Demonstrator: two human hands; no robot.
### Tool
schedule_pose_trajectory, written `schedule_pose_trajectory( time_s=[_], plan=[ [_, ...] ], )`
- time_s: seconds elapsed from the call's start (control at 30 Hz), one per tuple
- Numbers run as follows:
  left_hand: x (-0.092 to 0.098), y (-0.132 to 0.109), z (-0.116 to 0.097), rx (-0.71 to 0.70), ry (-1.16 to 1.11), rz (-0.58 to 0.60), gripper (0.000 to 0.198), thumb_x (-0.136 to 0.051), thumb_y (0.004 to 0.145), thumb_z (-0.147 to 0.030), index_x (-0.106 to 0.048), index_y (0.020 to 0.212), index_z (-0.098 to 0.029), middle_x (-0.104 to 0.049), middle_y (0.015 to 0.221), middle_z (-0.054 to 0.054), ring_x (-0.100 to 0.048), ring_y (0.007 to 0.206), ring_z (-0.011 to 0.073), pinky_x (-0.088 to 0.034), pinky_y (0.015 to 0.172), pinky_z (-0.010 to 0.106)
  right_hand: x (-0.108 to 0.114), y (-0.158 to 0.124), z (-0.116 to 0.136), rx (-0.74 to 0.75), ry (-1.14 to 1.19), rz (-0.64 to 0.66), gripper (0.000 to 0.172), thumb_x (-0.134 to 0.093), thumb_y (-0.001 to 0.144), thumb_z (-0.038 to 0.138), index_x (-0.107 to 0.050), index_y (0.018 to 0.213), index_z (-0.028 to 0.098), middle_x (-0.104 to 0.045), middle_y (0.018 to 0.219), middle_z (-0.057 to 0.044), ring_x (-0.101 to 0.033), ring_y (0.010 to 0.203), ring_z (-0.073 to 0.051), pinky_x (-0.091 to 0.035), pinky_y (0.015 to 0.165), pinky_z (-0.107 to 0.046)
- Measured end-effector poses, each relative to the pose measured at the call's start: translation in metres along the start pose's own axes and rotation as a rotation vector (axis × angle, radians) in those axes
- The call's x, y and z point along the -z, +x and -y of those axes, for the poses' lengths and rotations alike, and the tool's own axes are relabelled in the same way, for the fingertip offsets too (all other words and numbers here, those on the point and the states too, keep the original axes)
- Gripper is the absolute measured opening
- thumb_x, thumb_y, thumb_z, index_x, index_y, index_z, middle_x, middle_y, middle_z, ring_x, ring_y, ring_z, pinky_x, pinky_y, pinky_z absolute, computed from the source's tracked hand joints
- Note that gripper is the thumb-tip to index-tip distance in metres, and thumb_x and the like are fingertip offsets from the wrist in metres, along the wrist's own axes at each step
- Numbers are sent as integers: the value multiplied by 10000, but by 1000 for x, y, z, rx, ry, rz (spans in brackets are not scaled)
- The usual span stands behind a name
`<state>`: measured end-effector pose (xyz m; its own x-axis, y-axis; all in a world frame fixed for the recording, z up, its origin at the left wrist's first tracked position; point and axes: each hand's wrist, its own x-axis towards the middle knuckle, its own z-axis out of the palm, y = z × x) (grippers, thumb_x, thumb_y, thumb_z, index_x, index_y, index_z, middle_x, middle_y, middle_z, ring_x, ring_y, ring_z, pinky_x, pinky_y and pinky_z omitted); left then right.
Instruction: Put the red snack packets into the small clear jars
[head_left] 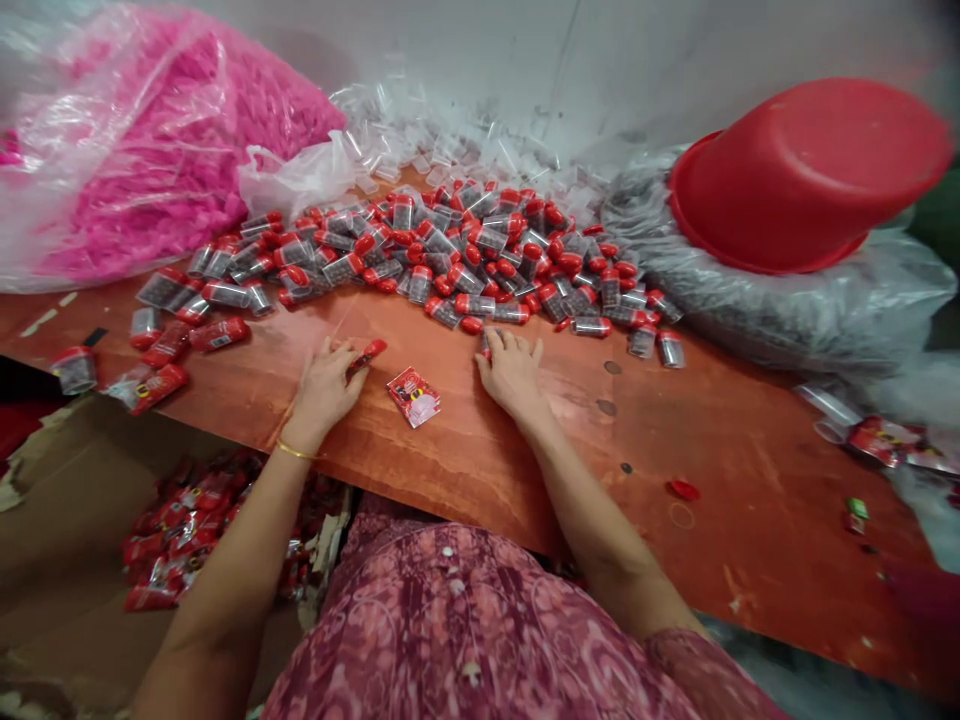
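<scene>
My left hand point(324, 385) rests on the brown table point(465, 450), fingers curled around a small red tube-like piece point(366, 356). My right hand point(512, 370) lies on the table with fingers bent over a small clear red-capped vial point(486, 345) at the edge of the pile. A red printed label point(414, 396) lies flat between the two hands. Beyond them spreads a heap of several clear vials with red caps point(465, 255).
A big clear bag of pink pieces point(142, 150) fills the far left. A red basin point(802, 170) sits upside down on a grey bag point(787, 300) at the right. Empty clear vials point(450, 135) lie at the back. A cardboard box point(82, 560) with wrapped red vials point(187, 520) stands below left.
</scene>
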<state>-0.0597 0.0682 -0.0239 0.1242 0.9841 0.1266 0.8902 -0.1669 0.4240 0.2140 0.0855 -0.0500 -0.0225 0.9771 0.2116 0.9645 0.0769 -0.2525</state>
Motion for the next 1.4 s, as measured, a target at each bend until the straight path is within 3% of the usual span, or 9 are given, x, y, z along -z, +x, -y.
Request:
schedule_pose_trajectory(
  time_s=[0.2, 0.33, 0.43, 0.53, 0.7, 1.0, 1.2, 1.3, 1.4],
  plan=[
    [29, -63, 40, 158, 180, -26, 456, -452, 770, -216, -569, 1209, -176, -541, 1323, 161, -317, 1341, 388, -168, 1068, 619, 15, -52, 10, 206, 25, 107, 418, -439, 824, 157, -527, 1232, 190, -555, 1255, -141, -456, 1174, -301, -221, 1033, -593],
    [45, -73, 18, 141, 168, -110, 631, -507, 723, -235, -440, 1337, -106, -264, 1504, 203, -166, 1391, 416, -107, 1082, 638, 14, -69, 9, 200, 53, 51, 379, -483, 836, 250, -549, 1200, 167, -487, 1330, -176, -387, 1255, -327, -238, 1028, -589],
    [26, -57, -27, -41, 59, -94, 489, -485, 807, -311, -518, 1278, -184, -351, 1483, 122, -202, 1404, 325, -117, 1122, 559, 11, -71, 14, 181, 89, -9, 356, -468, 867, 310, -570, 1164, 141, -487, 1330, -196, -373, 1274, -328, -248, 1032, -573],
    [-10, -37, -58, -103, -11, 2, 410, -502, 835, -373, -608, 1180, -178, -436, 1425, 143, -277, 1377, 330, -166, 1107, 554, 12, -71, 19, 187, 114, -39, 337, -450, 886, 321, -590, 1132, 137, -519, 1303, -196, -411, 1251, -317, -260, 1031, -564],
    [-47, -30, -60, -16, -53, 6, 259, -510, 844, -326, -713, 984, -246, -581, 1296, 98, -354, 1334, 346, -190, 1079, 594, 16, -74, 22, 226, 180, -88, 283, -453, 895, 307, -621, 1069, 159, -588, 1232, -158, -478, 1198, -283, -307, 1015, -506],
    [-45, -33, -61, -16, -131, -229, 239, -509, 845, -289, -735, 870, -215, -613, 1242, 112, -400, 1310, 331, -174, 1087, 609, 15, -76, 46, 193, 451, -102, 244, -480, 887, 320, -636, 1008, 178, -650, 1141, -122, -534, 1124, -254, -315, 1007, -457],
    [-31, -36, -82, -47, -267, -300, 216, -548, 833, -313, -724, 932, -236, -593, 1275, 98, -404, 1313, 304, -196, 1096, 585, 13, -63, 64, -70, 1116, 114, 298, -489, 845, 453, -598, 833, 176, -612, 738, -11, -544, 661, -136, -446, 638, -260],
    [-30, -41, -91, 74, -485, -308, 265, -615, 785, -327, -692, 1016, -223, -577, 1301, 101, -413, 1308, 292, -232, 1104, 532, 12, -60, 69, -139, 1240, 97, 344, -512, 813, 459, -503, 606, 184, -450, 559, 40, -414, 546, -97, -358, 522, -219],
    [-30, -46, -95, 400, -917, -179, 435, -680, 715, -423, -648, 1073, -178, -628, 1221, 133, -567, 1154, 271, -461, 949, 406, 11, -63, 70, -186, 1229, 9, 385, -498, 820, 428, -390, 532, 198, -334, 515, 61, -315, 498, -78, -276, 476, -215]
  ],
)
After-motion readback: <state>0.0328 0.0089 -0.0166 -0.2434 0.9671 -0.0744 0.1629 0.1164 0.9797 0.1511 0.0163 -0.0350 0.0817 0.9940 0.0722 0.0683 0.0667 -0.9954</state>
